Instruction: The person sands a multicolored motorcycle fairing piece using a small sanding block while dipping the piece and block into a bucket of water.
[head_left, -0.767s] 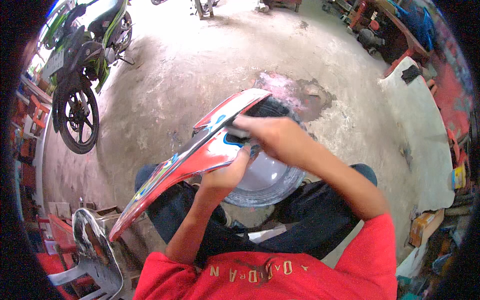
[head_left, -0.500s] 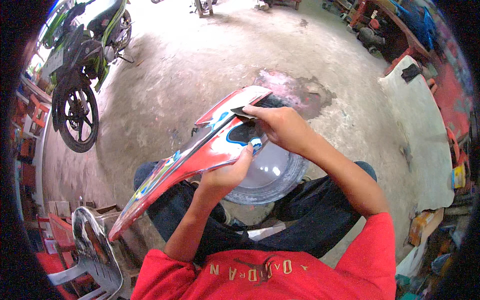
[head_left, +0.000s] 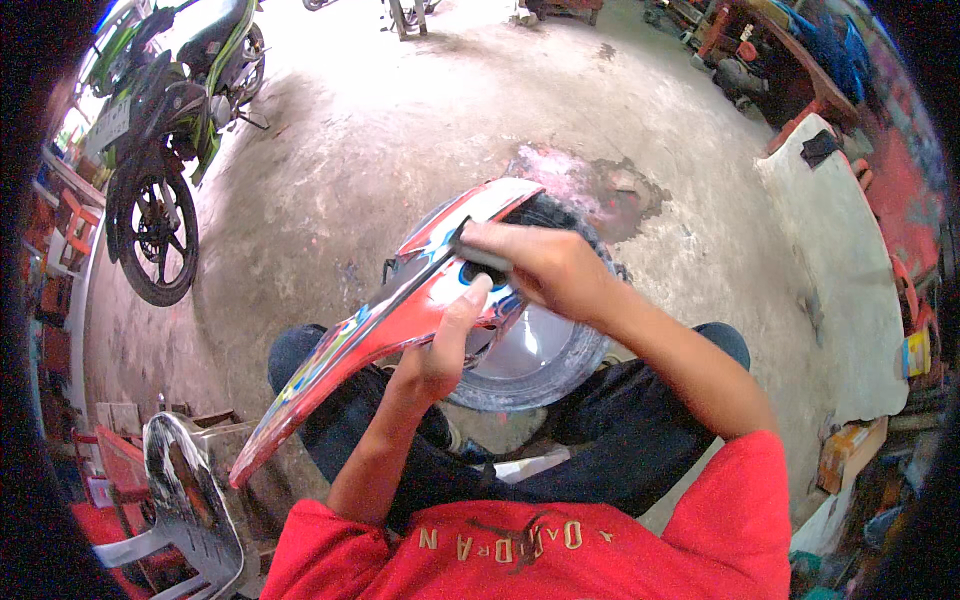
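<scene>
A long motorcycle fairing panel [head_left: 400,332], red and white with blue and yellow graphics, slants from lower left up to the middle. My left hand [head_left: 436,362] grips its lower edge, thumb on top and the other fingers hidden underneath. A dark folded piece of sandpaper [head_left: 484,259] is pinched in my right hand [head_left: 562,268] and pressed against the panel's upper end. Below the panel, between my legs, stands a round basin [head_left: 588,372] of greyish water, partly covered by the panel and my hands.
A green and black motorcycle [head_left: 160,190] stands at the far left. By my left knee is a paint-stained grey plastic chair [head_left: 205,540]. The concrete floor [head_left: 420,120] has a wet pinkish patch [head_left: 560,175] beyond the basin. A pale board [head_left: 840,280] lies on the right.
My right hand has slid the sandpaper slightly left and down over the panel. The panel has tilted a little, and my left hand has shifted slightly left with it.
</scene>
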